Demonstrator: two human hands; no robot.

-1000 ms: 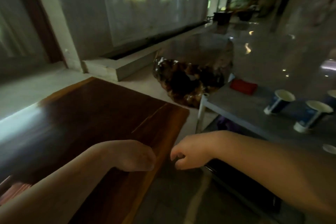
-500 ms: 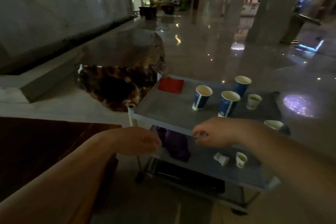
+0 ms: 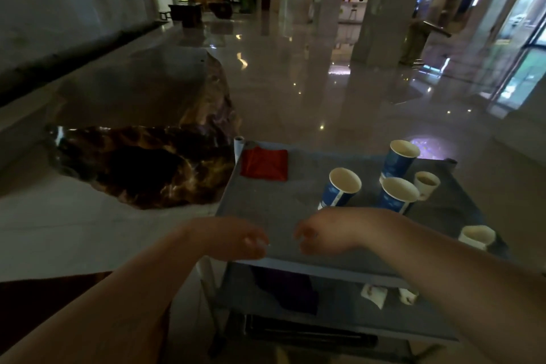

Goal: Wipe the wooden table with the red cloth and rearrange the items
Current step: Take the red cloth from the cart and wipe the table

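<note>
Two empty loose-curled hands, left grip (image 3: 233, 238), right grip (image 3: 325, 235), above cart (image 3: 274, 207), red cloth (image 3: 263, 164) beyond.

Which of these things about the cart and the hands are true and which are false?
1. The red cloth lies on the cart's top shelf. True.
2. The left hand holds the red cloth. False: it holds nothing; the cloth lies apart, at the far corner.
3. Three blue cups stand on the top shelf. True.
4. The blue cups lie tipped over. False: they stand upright.
5. The right hand grips a cup. False: it is empty.
</note>
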